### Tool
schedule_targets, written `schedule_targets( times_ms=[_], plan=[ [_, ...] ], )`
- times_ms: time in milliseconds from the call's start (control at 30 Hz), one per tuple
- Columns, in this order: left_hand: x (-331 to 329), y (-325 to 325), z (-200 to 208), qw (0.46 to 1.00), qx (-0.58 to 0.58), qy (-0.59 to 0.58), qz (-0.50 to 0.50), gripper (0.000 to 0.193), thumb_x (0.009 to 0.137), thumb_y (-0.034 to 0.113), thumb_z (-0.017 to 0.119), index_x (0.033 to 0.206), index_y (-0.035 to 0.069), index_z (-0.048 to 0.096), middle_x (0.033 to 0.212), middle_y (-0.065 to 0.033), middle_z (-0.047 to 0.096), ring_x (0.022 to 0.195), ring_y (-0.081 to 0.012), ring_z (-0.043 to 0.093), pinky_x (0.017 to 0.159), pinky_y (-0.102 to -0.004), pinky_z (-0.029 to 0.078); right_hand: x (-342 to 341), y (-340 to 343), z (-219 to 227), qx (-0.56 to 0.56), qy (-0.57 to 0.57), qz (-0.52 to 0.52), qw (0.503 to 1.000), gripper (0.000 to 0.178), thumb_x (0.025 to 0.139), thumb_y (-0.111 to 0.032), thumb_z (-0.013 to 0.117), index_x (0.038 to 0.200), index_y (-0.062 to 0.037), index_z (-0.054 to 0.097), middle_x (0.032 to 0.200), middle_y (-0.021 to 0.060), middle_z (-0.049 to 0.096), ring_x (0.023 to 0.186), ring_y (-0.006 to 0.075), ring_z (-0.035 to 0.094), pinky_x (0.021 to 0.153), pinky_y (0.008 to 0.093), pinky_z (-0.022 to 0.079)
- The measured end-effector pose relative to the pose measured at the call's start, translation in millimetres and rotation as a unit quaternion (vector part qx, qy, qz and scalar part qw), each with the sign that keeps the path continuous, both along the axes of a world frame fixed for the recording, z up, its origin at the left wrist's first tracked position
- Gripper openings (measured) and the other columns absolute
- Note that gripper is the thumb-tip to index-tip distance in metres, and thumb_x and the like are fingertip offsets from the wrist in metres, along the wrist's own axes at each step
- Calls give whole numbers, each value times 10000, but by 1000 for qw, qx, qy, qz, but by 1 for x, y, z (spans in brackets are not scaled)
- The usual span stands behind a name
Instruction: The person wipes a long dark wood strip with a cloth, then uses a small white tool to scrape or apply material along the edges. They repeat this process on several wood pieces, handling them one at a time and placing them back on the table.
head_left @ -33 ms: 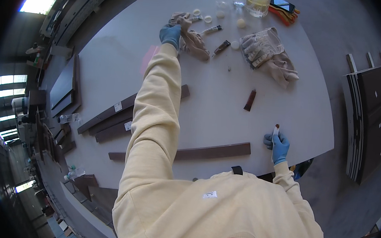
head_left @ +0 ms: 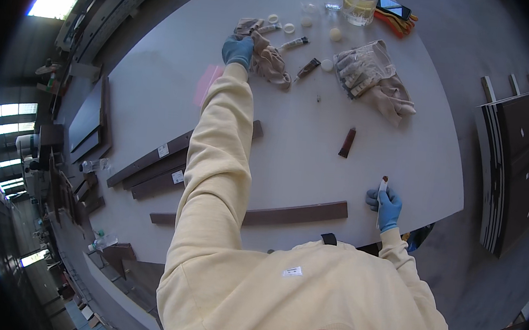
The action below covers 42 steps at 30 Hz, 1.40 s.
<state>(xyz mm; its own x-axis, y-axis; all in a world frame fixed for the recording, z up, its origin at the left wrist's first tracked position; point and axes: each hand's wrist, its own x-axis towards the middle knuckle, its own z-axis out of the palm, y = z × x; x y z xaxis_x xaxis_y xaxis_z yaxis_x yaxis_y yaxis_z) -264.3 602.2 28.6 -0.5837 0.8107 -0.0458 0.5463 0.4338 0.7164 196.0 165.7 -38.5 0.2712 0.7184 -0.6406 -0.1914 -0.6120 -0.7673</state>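
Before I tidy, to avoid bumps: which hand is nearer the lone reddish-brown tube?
Right. The right hand is bodyward and right of the tube; the left hand is farther off, beyond it and leftward.

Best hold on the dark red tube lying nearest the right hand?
Dark red tube: probably mid-body, from above, grip closing across its width. It lies flat, longer than wide, and nothing touches either long side.
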Motion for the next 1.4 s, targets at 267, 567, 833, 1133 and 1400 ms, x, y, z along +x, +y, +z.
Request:
schedule_targets(
  times_ms=[267, 567, 833, 1133, 1400],
  plan=[
    [1, 58, -36, 936, -45, 333, -102, 402, 932, 384, 669, 1254, 162, 761, 1380, -121, 665, 1430, -357, 472, 1179, -444, 390, 0, 8, 2, -51, -2, -2, 999, 364, 1061, -347, 629, 1062, 5, 725, 951, 128, 784, 699, 177, 746, 585, 272, 549],
    [-34, 111, -100, 958, -35, 276, -72, 369, 965, 416, 651, 1163, 130, 772, 1341, -191, 661, 1260, -374, 600, 1049, -463, 486, -5, 12, 8, -67, -5, -23, 997, 397, 1070, -391, 624, 1068, -7, 722, 942, 117, 777, 684, 164, 731, 577, 270, 544],
    [-64, 75, 10, 838, 277, -469, -27, 256, 974, 246, 582, 1055, 58, 736, 1007, -106, 741, 885, -259, 722, 830, -390, 610, -2, 4, 2, -42, -10, -3, 999, 354, 1072, -323, 605, 1065, 7, 733, 961, 119, 783, 713, 172, 743, 601, 271, 553],
    [41, -175, 91, 868, 313, -276, -270, 317, 978, 235, 685, 1209, 18, 668, 1201, -142, 724, 1110, -276, 699, 982, -392, 575, -24, 22, 67, 78, 32, -17, 996, 279, 1085, -192, 579, 1194, 25, 715, 1058, 155, 791, 821, 207, 774, 697, 292, 598],
    [176, -334, 92, 838, 227, -329, -371, 519, 981, 340, 655, 1358, 3, 541, 1320, -146, 626, 1176, -289, 612, 1011, -403, 490, -78, -5, 227, 498, -413, 120, 753, 299, 934, -24, 674, 1231, -54, 704, 941, 170, 760, 721, 326, 733, 628, 380, 577]
  ],
)
